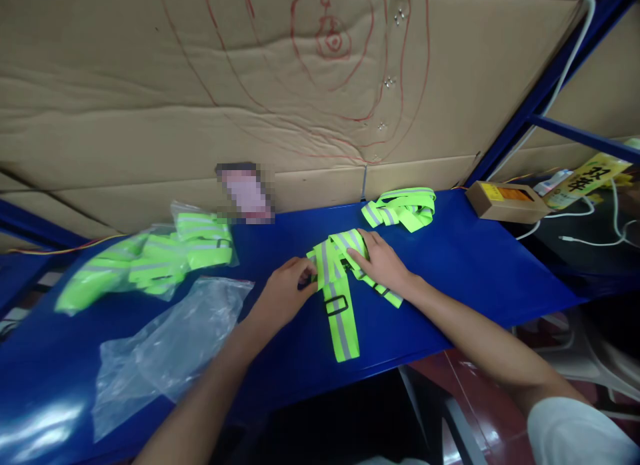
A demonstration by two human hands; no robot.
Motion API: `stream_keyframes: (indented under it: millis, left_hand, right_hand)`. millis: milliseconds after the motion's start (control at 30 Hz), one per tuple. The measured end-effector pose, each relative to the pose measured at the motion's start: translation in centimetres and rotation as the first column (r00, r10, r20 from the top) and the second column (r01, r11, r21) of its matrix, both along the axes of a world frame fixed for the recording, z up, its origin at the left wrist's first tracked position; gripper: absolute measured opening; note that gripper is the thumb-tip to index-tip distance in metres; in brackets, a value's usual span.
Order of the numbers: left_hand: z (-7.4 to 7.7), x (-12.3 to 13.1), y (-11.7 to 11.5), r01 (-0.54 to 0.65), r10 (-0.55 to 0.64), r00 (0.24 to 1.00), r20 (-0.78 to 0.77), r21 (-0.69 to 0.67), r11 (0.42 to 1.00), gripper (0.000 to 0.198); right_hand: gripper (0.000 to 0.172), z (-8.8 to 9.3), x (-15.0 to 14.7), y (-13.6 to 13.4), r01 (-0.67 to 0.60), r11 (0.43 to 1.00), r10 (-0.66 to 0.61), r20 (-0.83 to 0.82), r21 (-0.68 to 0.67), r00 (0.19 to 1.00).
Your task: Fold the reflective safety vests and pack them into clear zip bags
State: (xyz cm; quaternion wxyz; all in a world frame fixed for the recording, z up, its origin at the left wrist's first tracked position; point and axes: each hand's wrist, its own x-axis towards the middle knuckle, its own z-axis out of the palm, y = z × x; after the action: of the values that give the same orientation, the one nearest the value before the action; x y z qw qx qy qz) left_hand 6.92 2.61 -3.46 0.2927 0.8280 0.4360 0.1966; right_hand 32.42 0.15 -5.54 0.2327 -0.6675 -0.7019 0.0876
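A neon yellow-green reflective strap [340, 318] with a grey stripe and black buckles lies partly folded on the blue table. One tail hangs toward the near edge, and a shorter end points right. My left hand [287, 288] has its fingers curled in a pinch at the left edge of the folds. From the right, my right hand [383, 257] grips the folded upper part between thumb and fingers. Another bundled reflective strap [403, 208] rests beyond my right hand. To the left of my left hand lies a clear plastic bag [175, 338], flat and crumpled.
Several bagged reflective straps [160, 258] sit at the table's [450, 251] back left. A blurred phone-like object [247, 193] leans against the cardboard wall [125, 71]. On the right are a small cardboard box [507, 203], a yellow package [590, 178] and white cables [595, 239].
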Motion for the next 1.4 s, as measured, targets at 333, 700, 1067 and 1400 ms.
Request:
stream_keyframes:
  millis: [333, 700, 1067, 1400]
  left_hand:
    - [-0.4, 0.9, -1.0, 0.023, -0.018, 0.996, -0.083, 0.058, 0.998, 0.003]
    - [-0.9, 0.7, -0.6, -0.026, 0.027, 0.996, -0.085, 0.020, 0.999, 0.022]
    - [-0.5, 1.9, -1.4, -0.125, 0.132, 0.978, -0.164, 0.057, 0.991, 0.039]
    - [-1.2, 2.8, -2.0, -0.193, 0.216, 0.963, -0.164, 0.144, 0.971, 0.041]
  right_hand:
    - [0.057, 0.9, 1.4, -0.6, -0.357, 0.931, 0.349, 0.101, 0.076, 0.931]
    - [0.075, 1.3, 0.9, -0.3, -0.292, 0.951, 0.284, 0.092, 0.098, 0.954]
    - [0.065, 1.0, 0.7, -0.6, -0.274, 0.957, 0.271, 0.046, 0.093, 0.962]
    - [0.074, 2.7, 1.4, -0.8, -0.417, 0.909, 0.416, 0.062, -0.006, 0.907]
